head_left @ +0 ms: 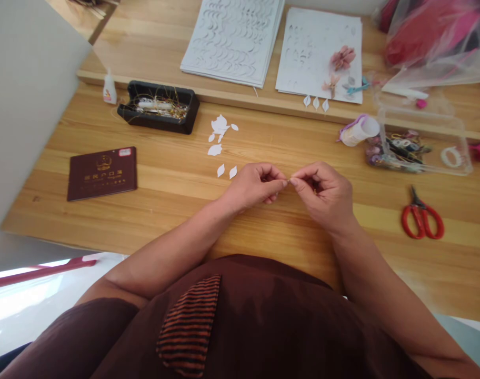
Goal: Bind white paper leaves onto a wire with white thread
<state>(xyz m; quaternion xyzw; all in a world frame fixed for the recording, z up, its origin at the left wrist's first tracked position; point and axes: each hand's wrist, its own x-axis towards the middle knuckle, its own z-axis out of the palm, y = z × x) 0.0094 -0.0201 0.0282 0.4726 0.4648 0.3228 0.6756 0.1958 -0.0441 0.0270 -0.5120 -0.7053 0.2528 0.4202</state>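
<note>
My left hand (256,185) and my right hand (322,190) meet fingertip to fingertip above the wooden table (145,210), near its front edge. Both are closed in a pinch on something tiny between them that I cannot make out. Small white paper petals (221,138) lie just left of and beyond my left hand. Red-handled scissors (421,217) rest on the table to the right of my right hand.
A dark red booklet (101,172) lies at left. A black tray (158,106) of wire and a small glue bottle (109,90) sit behind it. Cut-out white sheets (234,37), pink paper flowers (341,58), a tape roll (359,130) and a clear box (421,142) stand farther back.
</note>
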